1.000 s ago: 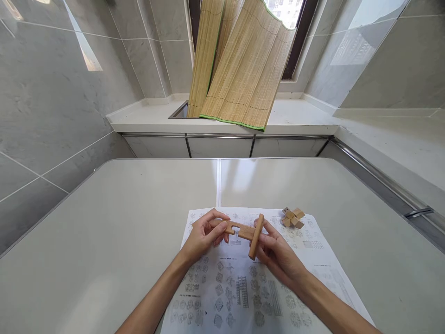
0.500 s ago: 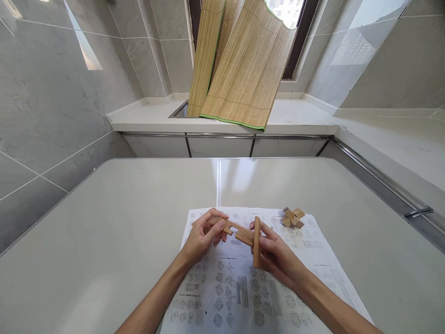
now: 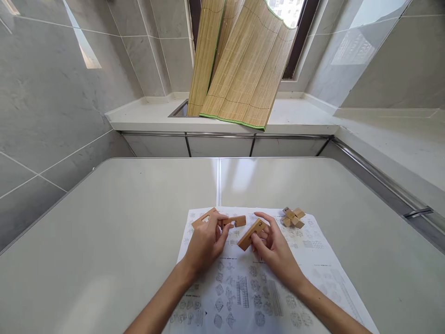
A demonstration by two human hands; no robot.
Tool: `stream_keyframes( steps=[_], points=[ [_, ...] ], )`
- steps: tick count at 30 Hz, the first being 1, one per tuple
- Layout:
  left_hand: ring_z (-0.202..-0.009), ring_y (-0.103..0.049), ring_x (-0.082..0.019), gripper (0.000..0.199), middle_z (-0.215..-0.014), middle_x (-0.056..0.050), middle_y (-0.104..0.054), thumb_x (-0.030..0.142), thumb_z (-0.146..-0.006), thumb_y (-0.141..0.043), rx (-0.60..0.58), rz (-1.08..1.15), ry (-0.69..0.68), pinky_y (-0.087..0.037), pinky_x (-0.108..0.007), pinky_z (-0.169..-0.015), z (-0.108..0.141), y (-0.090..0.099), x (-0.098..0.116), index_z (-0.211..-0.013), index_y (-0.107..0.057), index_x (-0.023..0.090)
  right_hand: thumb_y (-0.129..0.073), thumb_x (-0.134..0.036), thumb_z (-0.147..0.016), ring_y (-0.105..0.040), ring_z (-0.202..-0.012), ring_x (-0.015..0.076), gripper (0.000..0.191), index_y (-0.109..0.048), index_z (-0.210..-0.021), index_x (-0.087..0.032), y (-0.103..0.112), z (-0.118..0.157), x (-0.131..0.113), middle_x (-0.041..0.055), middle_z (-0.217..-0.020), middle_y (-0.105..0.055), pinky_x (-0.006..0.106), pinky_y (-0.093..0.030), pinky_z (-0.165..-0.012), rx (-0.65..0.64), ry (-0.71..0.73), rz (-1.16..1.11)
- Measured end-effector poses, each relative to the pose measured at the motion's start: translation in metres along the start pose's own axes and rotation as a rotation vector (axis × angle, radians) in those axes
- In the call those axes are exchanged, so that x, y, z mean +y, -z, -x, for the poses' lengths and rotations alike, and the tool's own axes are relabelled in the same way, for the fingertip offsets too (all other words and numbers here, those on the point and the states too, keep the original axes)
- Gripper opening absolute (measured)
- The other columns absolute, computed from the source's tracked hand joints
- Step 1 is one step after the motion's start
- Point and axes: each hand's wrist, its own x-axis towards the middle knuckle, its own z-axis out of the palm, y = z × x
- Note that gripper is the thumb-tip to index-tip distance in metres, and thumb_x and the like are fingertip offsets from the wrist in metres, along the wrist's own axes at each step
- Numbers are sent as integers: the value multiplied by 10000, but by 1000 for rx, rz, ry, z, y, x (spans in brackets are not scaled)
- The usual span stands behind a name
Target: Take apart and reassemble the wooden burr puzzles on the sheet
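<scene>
My left hand [image 3: 206, 241] pinches a notched wooden puzzle piece [image 3: 239, 221], which points right over the paper. Just behind that hand, a flat wooden piece with a cut-out slot [image 3: 201, 219] shows in part; the fingers cover the rest of it. Between the thumb and fingers of my right hand [image 3: 273, 243] is a wooden puzzle piece marked with a "2" [image 3: 251, 235], held at a slant with its index finger raised. The two held pieces are apart. Beneath both hands lies a printed paper sheet [image 3: 239, 320] with small diagrams of puzzle shapes.
An assembled cross-shaped wooden puzzle [image 3: 293, 217] rests on the sheet's far right corner. The pale table [image 3: 104, 222] has a seam down its middle. Behind it are a white window ledge [image 3: 139, 116] and a hanging bamboo mat [image 3: 243, 69].
The two wooden pieces, touching or nearly so before, have come apart. My right hand has turned its piece from upright to slanted, so the "2" shows.
</scene>
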Motion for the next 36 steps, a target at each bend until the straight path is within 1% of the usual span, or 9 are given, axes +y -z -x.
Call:
stream_keyframes(
  steps=[2, 4, 6, 10, 16, 24, 30, 33, 36],
  points=[
    [-521, -519, -138, 127, -619, 51, -545, 314, -970, -580, -21, -30, -15, -366, -263, -567, 1, -1, -2, -1045, -599, 214, -625, -417, -942, -525, -581, 156, 462, -460, -1345, -262, 1, 0, 2, -36, -719, -593, 254, -413, -524, 22, 29, 147],
    [-490, -511, -136, 118, -587, 56, -544, 319, -953, -609, -33, -47, -36, -347, -266, -555, 1, -1, -3, -1013, -606, 217, -609, -380, -942, -508, -578, 162, 403, -512, -1310, -249, 3, 0, 3, -27, -725, -589, 272, -413, -538, 69, 74, 312],
    [-477, -503, -136, 111, -575, 54, -551, 314, -935, -633, -57, -49, -65, -332, -270, -549, 1, 0, -1, -997, -617, 224, -594, -351, -935, -548, -660, 184, 387, -539, -1301, -238, 5, -2, 5, 19, -861, -633, 308, -462, -615, 121, 139, 448],
    [-531, -526, -155, 109, -620, 30, -598, 275, -914, -628, -133, -82, -117, -352, -286, -591, 1, 1, 4, -1016, -631, 236, -562, -314, -928, -599, -1028, 271, 391, -543, -1311, -236, 8, -5, 9, 93, -1164, -623, 419, -510, -902, 149, 298, 609],
    [-596, -561, -181, 154, -592, 29, -588, 234, -898, -605, -209, -167, -172, -407, -329, -712, 1, 0, 6, -1050, -628, 222, -566, -261, -909, -571, -1133, 298, 391, -544, -1300, -251, 7, -5, 14, 99, -1189, -591, 464, -510, -961, 149, 339, 755],
    [-597, -557, -185, 142, -625, 10, -565, 285, -922, -585, -185, -245, -193, -395, -324, -676, 1, -1, 3, -1038, -634, 220, -570, -241, -912, -554, -1111, 309, 388, -550, -1299, -259, 5, -4, 16, 102, -1181, -587, 504, -504, -952, 129, 386, 844],
    [-598, -546, -187, 128, -637, 6, -561, 262, -898, -619, -172, -222, -211, -360, -313, -629, 1, -2, 1, -1009, -665, 217, -564, -245, -932, -565, -1133, 310, 368, -555, -1300, -265, 4, -2, 16, 110, -1205, -575, 501, -523, -957, 111, 390, 813],
    [-724, -593, -219, 131, -780, -42, -639, 268, -907, -616, -158, -225, -253, -409, -333, -681, 1, -1, 4, -1019, -649, 208, -540, -266, -966, -560, -1182, 303, 337, -554, -1303, -264, 2, -1, 16, 116, -1256, -554, 490, -522, -991, 90, 389, 762],
    [-965, -614, -270, 237, -1051, -102, -672, 311, -884, -665, -186, -190, -322, -473, -392, -849, 0, 2, 10, -1097, -633, 212, -514, -282, -992, -550, -1224, 298, 315, -558, -1303, -266, 1, 0, 15, 119, -1295, -538, 484, -512, -1027, 56, 402, 711]
  ],
)
